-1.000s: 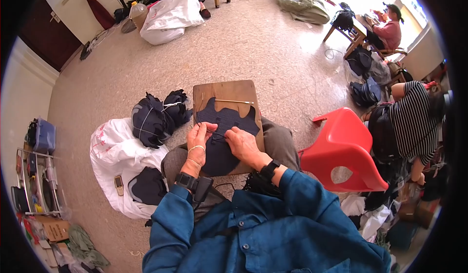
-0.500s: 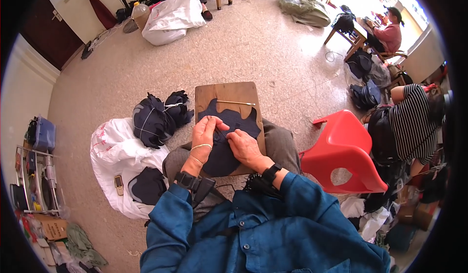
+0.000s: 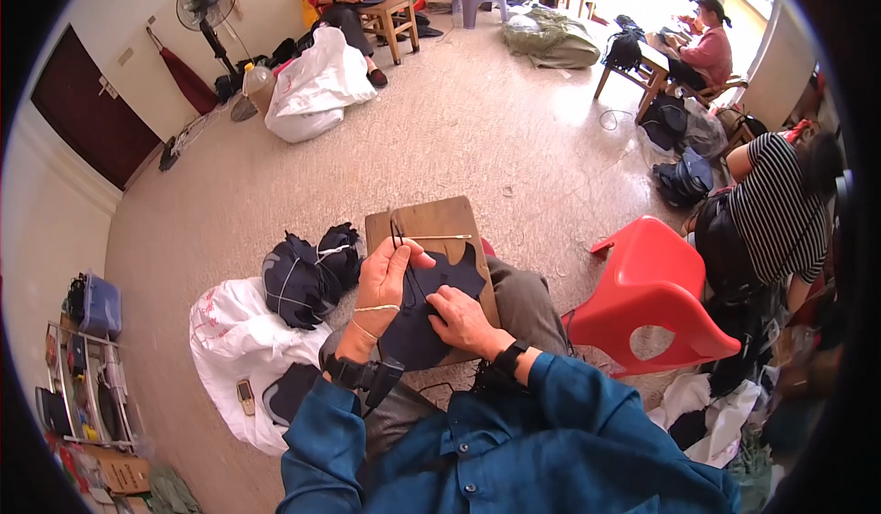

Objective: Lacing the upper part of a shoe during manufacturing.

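Observation:
My left hand (image 3: pixel 381 280) is raised over the wooden board (image 3: pixel 436 213) at my lap, thumb and fingers pinching a thin black cord (image 3: pixel 395 229) that loops above the fingertips and trails down to the work. Beneath it lies a dark navy fabric piece (image 3: pixel 408 341) with a cut, curved outline. Fingers curled, my right hand (image 3: pixel 462 321) presses at the right side of this fabric and grips it; its fingertips are partly hidden. Across the board beyond both hands rests a slender needle-like tool (image 3: pixel 442 237) with a pale end.
Left of my knees are a tied bundle of dark fabric (image 3: pixel 298 284) and a white sack (image 3: pixel 216 349) with a phone (image 3: pixel 246 396) on it. A red plastic chair (image 3: pixel 642 280) stands close on my right, beside a person in a striped shirt (image 3: pixel 771 211). Others sit farther off.
My left hand has lifted, drawing a black cord loop up above the board. My right hand has stayed low at the fabric. The view has tilted up, showing more of the far room.

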The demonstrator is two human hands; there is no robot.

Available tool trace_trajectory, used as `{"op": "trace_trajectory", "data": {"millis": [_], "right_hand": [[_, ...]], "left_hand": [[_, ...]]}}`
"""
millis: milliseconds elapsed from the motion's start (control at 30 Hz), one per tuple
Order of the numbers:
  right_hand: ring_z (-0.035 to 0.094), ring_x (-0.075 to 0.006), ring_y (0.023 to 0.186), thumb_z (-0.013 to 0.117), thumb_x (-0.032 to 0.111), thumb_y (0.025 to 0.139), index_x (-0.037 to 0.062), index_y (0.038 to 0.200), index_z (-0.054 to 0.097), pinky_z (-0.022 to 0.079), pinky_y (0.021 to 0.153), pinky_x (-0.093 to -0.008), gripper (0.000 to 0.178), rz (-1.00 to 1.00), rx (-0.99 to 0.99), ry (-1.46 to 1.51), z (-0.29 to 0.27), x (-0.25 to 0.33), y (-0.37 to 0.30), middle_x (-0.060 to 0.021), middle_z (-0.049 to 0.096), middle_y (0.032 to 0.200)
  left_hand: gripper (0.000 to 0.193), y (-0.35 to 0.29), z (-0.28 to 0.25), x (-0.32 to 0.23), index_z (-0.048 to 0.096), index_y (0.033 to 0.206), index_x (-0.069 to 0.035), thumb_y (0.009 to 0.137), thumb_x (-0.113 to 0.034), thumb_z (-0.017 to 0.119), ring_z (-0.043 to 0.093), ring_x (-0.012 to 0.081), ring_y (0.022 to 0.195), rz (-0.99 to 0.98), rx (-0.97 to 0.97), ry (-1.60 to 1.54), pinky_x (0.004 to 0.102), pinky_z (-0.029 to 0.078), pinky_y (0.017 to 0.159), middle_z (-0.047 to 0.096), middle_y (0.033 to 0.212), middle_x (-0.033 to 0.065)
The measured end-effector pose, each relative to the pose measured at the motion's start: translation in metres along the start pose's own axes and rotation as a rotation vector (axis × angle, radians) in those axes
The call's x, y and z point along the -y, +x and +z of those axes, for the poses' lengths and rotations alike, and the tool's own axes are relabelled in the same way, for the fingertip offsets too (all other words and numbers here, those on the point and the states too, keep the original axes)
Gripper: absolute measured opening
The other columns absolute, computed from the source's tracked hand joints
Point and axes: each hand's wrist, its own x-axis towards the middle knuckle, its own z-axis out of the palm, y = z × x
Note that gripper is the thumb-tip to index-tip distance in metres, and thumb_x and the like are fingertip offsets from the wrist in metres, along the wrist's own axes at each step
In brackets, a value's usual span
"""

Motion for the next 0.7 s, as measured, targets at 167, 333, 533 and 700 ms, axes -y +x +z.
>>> {"op": "trace_trajectory", "data": {"millis": [167,333,533,700], "right_hand": [[0.060,-0.0346,0.097,0.070,0.013,0.080,0.0033,0.110,0.060,0.051,0.085,-0.0440,0.033,0.010,0.009,-0.002,-0.0013,-0.0019,-0.0013,-0.0149,0.057,0.098],[0.060,-0.0342,0.097,0.071,0.014,0.081,0.0038,0.109,0.061,0.050,0.085,-0.0435,0.032,0.017,-0.013,0.034,-0.0008,-0.0020,-0.0012,-0.0147,0.057,0.098],[0.059,-0.0340,0.097,0.070,0.015,0.083,0.0042,0.106,0.062,0.050,0.084,-0.0434,0.027,0.032,-0.026,0.076,0.0005,-0.0054,-0.0015,-0.0144,0.057,0.097],[0.059,-0.0341,0.097,0.070,0.014,0.083,0.0044,0.105,0.062,0.050,0.084,-0.0434,0.026,0.031,-0.039,0.092,0.0006,-0.0052,-0.0032,-0.0143,0.057,0.097]], "left_hand": [[0.027,0.0049,0.0014,-0.0073,0.062,0.102,-0.001,0.108,-0.023,0.048,0.067,0.0127,0.086,-0.010,0.035,-0.064,0.0275,0.053,0.083,0.072,0.090,0.0090],[0.023,0.0051,0.0005,-0.0045,0.061,0.105,-0.002,0.107,-0.019,0.047,0.069,0.0192,0.088,-0.079,0.053,-0.199,0.0316,0.054,0.086,0.071,0.092,0.0118],[0.021,0.0070,0.0029,-0.0085,0.060,0.109,-0.002,0.107,-0.019,0.048,0.071,0.0247,0.092,-0.159,0.077,-0.403,0.0360,0.056,0.088,0.071,0.095,0.0141],[0.023,0.0075,0.0028,-0.0111,0.060,0.110,0.000,0.107,-0.019,0.047,0.070,0.0248,0.094,-0.167,0.092,-0.431,0.0363,0.055,0.090,0.071,0.097,0.0150]]}}
